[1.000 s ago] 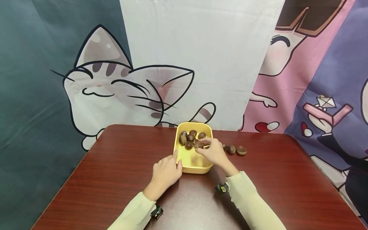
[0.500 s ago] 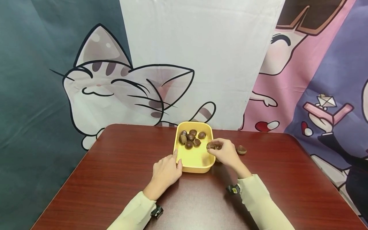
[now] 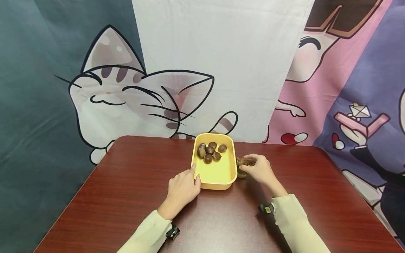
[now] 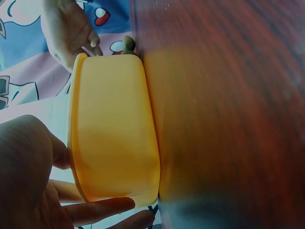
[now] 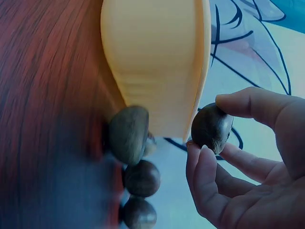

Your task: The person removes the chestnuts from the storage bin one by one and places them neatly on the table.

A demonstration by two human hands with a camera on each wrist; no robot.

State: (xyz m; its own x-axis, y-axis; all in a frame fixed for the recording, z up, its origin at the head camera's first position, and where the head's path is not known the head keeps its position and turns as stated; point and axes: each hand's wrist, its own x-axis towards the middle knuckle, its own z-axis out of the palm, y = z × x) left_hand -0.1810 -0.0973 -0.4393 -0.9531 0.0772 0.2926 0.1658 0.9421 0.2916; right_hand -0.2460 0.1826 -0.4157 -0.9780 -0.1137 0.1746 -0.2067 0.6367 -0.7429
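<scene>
A yellow plastic box (image 3: 213, 185) holds several brown chestnuts (image 3: 207, 159) toward its far end. My left hand (image 3: 184, 188) rests at the box's near left corner. Its extended fingers (image 4: 102, 211) touch the outer wall in the left wrist view. Just outside the right wall is my right hand (image 3: 261, 170), pinching a single chestnut (image 5: 212, 129) between thumb and fingertips. That chestnut is raised above the tabletop. Under and beside it, more chestnuts (image 5: 142, 178) stand in a row along the box's right side; in the head view, the hand partly hides them.
The dark red wooden table (image 3: 133, 175) extends to both sides and toward me. Behind its far edge hangs a cloth backdrop (image 3: 240, 70) printed with a cartoon cat and figures. A black wrist strap device (image 3: 172, 232) sits on each sleeve.
My right hand has moved right, from above the box's inside over its right rim to outside it, carrying a chestnut. The left hand and box have stayed in place.
</scene>
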